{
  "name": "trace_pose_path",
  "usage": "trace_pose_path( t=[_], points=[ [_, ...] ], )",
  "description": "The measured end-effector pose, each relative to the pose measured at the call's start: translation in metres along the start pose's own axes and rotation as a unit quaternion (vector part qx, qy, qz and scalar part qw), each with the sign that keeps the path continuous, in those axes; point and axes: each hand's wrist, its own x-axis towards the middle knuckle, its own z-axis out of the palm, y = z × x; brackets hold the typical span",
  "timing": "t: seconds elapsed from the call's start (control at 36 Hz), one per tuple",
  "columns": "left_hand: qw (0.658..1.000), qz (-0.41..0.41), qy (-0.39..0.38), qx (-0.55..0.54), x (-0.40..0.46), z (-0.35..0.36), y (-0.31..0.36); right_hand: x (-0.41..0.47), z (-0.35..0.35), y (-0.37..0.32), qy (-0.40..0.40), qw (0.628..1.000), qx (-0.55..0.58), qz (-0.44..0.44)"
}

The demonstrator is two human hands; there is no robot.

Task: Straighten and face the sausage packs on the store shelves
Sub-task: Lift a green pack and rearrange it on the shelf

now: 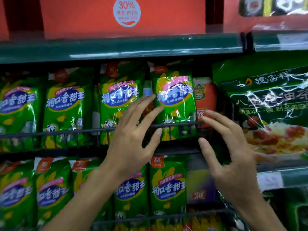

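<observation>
- The left hand is raised in the middle of the frame, fingers spread and nearly straight, grasping nothing; its fingertips lie in front of the gap between two green sausage packs on the upper shelf row.
- The right hand is lifted right of centre, fingers loosely extended and released, holding nothing; its fingertips are near the red pack and the black wire rail.
- Whether either hand actually touches a pack cannot be told.
- The sausage pack nearest the hands stands upright in the centre of the frame, behind the wire rail, its shiny label facing forward, with the red pack just beside it on the right.
- More green sausage packs stand in a row across the left of the frame, upright behind the same rail.
- A lower row of green packs fills the bottom of the frame, partly hidden by the forearms.
- A large dark green bag showing a food picture leans at the right edge of the frame.
- A red sign with "30%" sits at upper centre above the green shelf edge.
</observation>
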Motion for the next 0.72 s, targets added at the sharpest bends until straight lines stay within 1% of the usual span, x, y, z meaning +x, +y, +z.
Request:
trace_pose_path(
  t=[0.08, 0.22, 0.33, 0.39, 0.47, 0.56, 0.64, 0.72],
  points=[
    [0.998, -0.026, 0.026, -0.041, -0.042, 0.003, 0.012, -0.043, 0.002, -0.002, -0.016, 0.998, 0.046, 0.039],
    [0.988, -0.097, 0.051, -0.107, -0.116, 0.021, 0.038, -0.105, 0.016, 0.011, -0.062, 0.975, 0.109, 0.180],
    [0.966, -0.217, 0.001, -0.142, -0.157, 0.041, 0.058, -0.135, 0.027, 0.022, -0.103, 0.949, 0.126, 0.270],
    [0.948, -0.277, -0.036, -0.154, -0.165, 0.050, 0.065, -0.144, 0.033, 0.026, -0.125, 0.940, 0.116, 0.295],
    [0.925, -0.338, -0.072, -0.158, -0.174, 0.060, 0.072, -0.154, 0.042, 0.031, -0.157, 0.927, 0.101, 0.325],
    [0.911, -0.371, -0.073, -0.163, -0.177, 0.063, 0.079, -0.157, 0.047, 0.033, -0.187, 0.924, 0.069, 0.326],
    [0.904, -0.389, -0.064, -0.166, -0.183, 0.065, 0.084, -0.155, 0.047, 0.034, -0.227, 0.934, 0.013, 0.275],
    [0.907, -0.383, -0.084, -0.154, -0.190, 0.069, 0.086, -0.151, 0.049, 0.031, -0.251, 0.936, -0.063, 0.238]
  ],
)
